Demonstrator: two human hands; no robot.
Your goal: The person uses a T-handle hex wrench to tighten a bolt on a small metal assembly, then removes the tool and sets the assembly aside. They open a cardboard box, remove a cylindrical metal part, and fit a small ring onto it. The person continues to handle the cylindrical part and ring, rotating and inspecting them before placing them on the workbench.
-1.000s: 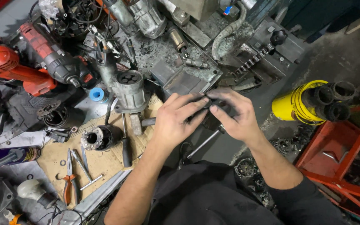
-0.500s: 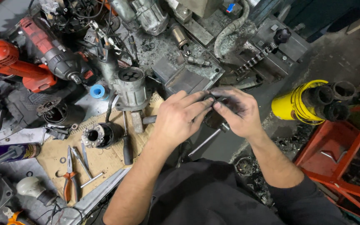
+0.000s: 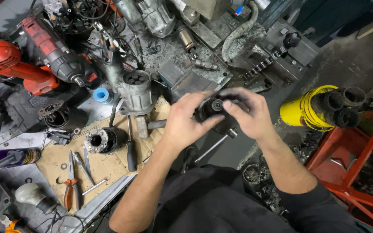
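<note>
Both hands now hold a dark round motor part (image 3: 214,108) turned end-on: left hand (image 3: 186,123) fingers wrap it, right hand (image 3: 249,114) fingers pinch its front, above the cluttered table (image 3: 18,133).

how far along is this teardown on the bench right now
Done: a grey metal housing and a round black motor part lie apart on the cardboard sheet. In hand: left hand and right hand grip a small dark cylindrical part. Left: parts remain unassembled.

Both hands (image 3: 221,118) around dark round part (image 3: 214,107) above cluttered workbench (image 3: 109,166)
</note>
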